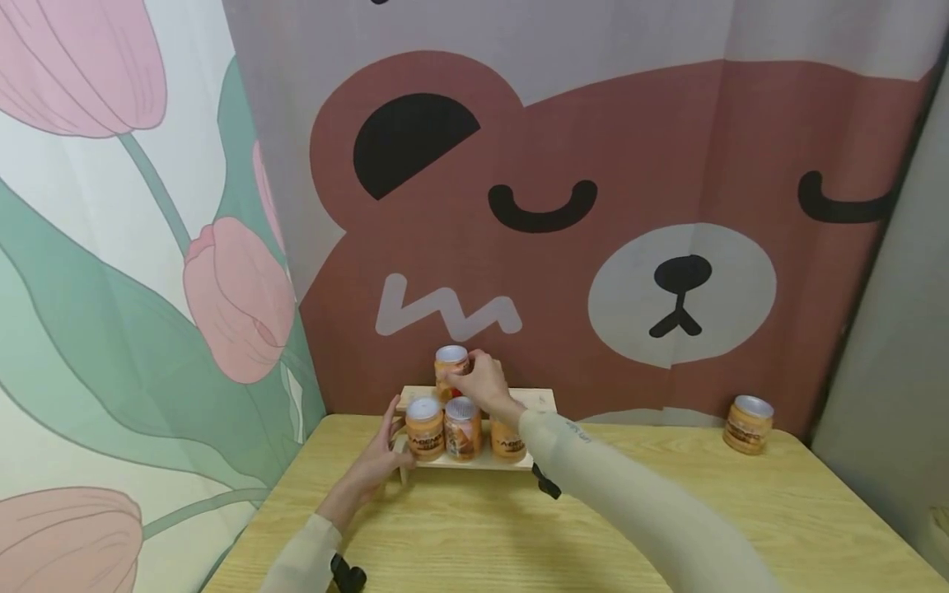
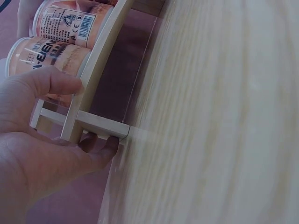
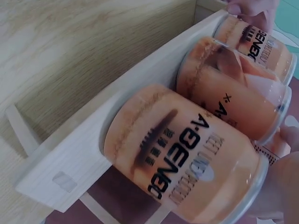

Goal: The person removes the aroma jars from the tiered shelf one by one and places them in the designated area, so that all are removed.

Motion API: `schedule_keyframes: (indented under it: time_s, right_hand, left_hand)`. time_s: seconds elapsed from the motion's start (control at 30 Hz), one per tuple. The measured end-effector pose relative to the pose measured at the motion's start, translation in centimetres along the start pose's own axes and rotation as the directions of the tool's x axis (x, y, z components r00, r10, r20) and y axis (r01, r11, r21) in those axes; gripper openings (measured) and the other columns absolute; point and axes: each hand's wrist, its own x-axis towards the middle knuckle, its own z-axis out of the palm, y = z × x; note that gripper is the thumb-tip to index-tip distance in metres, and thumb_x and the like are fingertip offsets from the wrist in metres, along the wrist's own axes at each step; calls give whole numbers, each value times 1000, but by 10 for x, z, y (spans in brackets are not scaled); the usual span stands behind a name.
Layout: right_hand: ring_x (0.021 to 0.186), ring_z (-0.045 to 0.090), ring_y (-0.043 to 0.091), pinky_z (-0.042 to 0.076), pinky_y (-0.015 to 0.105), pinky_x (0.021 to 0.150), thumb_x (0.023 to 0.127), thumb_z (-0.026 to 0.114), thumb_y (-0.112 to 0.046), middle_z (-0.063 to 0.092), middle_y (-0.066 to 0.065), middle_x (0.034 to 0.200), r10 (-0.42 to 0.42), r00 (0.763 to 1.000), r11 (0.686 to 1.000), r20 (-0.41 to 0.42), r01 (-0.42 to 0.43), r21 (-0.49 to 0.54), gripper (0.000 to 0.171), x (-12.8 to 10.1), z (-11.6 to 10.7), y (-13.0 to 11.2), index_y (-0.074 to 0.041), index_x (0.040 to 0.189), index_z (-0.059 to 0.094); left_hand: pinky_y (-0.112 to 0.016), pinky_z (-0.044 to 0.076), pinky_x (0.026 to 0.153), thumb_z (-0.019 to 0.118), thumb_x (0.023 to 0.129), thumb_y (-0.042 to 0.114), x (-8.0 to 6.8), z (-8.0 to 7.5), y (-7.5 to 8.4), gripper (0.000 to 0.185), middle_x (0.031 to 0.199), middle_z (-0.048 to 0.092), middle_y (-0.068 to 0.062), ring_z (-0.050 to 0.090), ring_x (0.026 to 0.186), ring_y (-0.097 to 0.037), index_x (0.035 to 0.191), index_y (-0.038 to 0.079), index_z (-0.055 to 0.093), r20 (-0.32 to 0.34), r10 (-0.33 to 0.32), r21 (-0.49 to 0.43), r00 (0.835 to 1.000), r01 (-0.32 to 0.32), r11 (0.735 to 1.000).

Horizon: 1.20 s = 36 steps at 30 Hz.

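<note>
A small stepped wooden rack (image 1: 474, 463) stands at the table's far edge with orange cans on it. Three cans (image 1: 424, 427) (image 1: 462, 428) (image 1: 507, 442) fill the lower step. My right hand (image 1: 480, 383) grips a fourth can (image 1: 450, 365) by its top over the upper step. My left hand (image 1: 385, 449) holds the rack's left end. In the left wrist view the thumb (image 2: 51, 84) presses the side rail (image 2: 100, 56) and fingers (image 2: 100, 148) curl under the foot. The right wrist view shows the lower cans (image 3: 187, 154) (image 3: 229, 88) close up, lying against the rack's front ledge (image 3: 117, 102).
One more orange can (image 1: 748, 423) stands alone at the table's far right. A bear-print curtain (image 1: 593, 206) hangs right behind the rack, and a tulip-print one (image 1: 111, 247) at the left. The wooden table (image 1: 482, 535) stretches toward me.
</note>
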Motion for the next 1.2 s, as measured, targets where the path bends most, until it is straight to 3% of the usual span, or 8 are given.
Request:
schedule_keyframes:
  time_s: [0.17, 0.47, 0.87, 1.2]
  right_hand:
    - [85, 67, 21, 56, 38, 71, 85, 84, -33, 70, 6, 100, 14, 1000, 1000, -16, -14, -2, 56, -3, -2, 1, -1, 126, 63]
    - [89, 67, 25, 56, 40, 75, 81, 85, -35, 70, 8, 101, 35, 997, 999, -68, -35, 1, 58, -5, -9, 4, -1, 124, 65]
    - [90, 68, 25, 57, 41, 76, 78, 88, -37, 71, 6, 100, 40, 996, 999, -86, -43, -30, 60, -6, -20, 3, -4, 123, 66]
    - [91, 67, 23, 57, 40, 77, 82, 86, -33, 70, 7, 104, 8, 998, 997, -63, -12, -71, 57, -11, -42, 8, -3, 125, 64]
  left_hand:
    - [-62, 25, 110, 71, 70, -14, 3, 5, -1, 128, 165, 10, -24, 7, 150, -43, 162, 47, 5, 15, 0, -3, 1000, 0, 1000]
    - [-61, 28, 109, 71, 71, -14, 7, 13, 0, 128, 165, 9, -24, 8, 150, -43, 162, 46, 4, 36, 14, 5, 999, -14, 1000]
    - [-69, 5, 113, 73, 71, -12, 9, 8, -2, 128, 166, 12, -20, 1, 151, -43, 160, 51, 6, 19, 3, 10, 1000, -3, 1000]
    - [-69, 8, 113, 71, 71, -14, 2, -2, -5, 129, 166, 6, -23, 1, 151, -42, 161, 49, 4, 24, 12, -6, 1000, -12, 1000]
